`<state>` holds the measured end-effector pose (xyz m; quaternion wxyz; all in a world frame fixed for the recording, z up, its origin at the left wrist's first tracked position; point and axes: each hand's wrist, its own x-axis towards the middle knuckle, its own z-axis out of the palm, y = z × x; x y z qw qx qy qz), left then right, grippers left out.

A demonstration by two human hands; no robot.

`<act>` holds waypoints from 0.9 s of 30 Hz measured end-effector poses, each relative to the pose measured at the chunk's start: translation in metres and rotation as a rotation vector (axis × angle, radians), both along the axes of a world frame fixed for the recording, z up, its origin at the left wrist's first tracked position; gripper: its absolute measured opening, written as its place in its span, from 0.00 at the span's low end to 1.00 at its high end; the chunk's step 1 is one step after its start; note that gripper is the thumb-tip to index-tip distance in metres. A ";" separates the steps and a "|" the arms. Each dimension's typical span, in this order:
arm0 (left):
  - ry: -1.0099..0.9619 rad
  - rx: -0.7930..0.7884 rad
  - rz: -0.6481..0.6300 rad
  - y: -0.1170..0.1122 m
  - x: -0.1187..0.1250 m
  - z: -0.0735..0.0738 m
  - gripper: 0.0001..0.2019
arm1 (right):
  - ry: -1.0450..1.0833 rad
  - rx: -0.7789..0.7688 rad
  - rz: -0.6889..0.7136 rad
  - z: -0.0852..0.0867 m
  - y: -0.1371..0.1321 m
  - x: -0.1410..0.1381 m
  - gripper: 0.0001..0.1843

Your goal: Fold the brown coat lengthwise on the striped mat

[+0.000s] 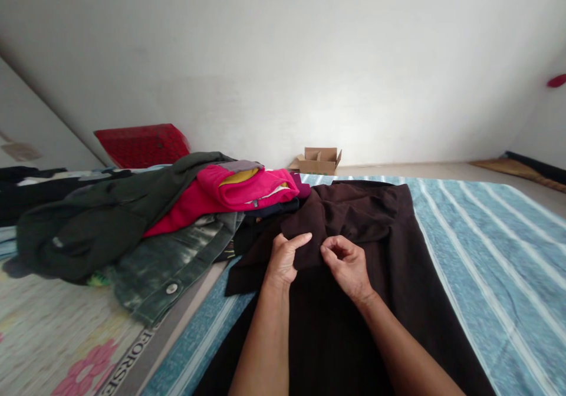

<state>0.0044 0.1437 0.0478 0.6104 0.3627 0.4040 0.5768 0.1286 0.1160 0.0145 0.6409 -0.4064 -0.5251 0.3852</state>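
Note:
A dark brown garment point(380, 278) lies spread on a blue striped mat point(495, 266). Its upper part is bunched into a fold near the middle. My left hand point(283, 257) pinches the lower edge of that fold from the left. My right hand point(347, 263) pinches the same fold from the right, fingers curled on the cloth. Both forearms reach in from the bottom of the view over the garment.
A pile of clothes sits to the left: a pink fleece point(230, 195), a dark green jacket point(101, 219) and a green denim piece with a button point(172, 266). A floral mat point(53, 337), a red basket point(141, 144) and a cardboard box point(319, 160) by the wall.

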 end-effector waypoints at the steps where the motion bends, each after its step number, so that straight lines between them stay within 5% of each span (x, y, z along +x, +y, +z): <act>1: 0.003 0.011 0.002 0.000 0.000 0.000 0.18 | -0.020 0.006 0.000 -0.001 0.000 0.000 0.06; 9: 0.056 0.010 -0.003 -0.002 -0.001 0.002 0.19 | -0.201 0.092 -0.065 0.002 -0.003 0.001 0.07; 22: 0.161 0.119 -0.004 -0.002 0.001 0.008 0.25 | -0.884 0.471 -0.419 0.007 -0.003 0.007 0.10; 27: 0.204 0.118 0.018 -0.001 0.002 0.008 0.24 | -0.929 0.412 -0.446 0.005 -0.004 0.004 0.11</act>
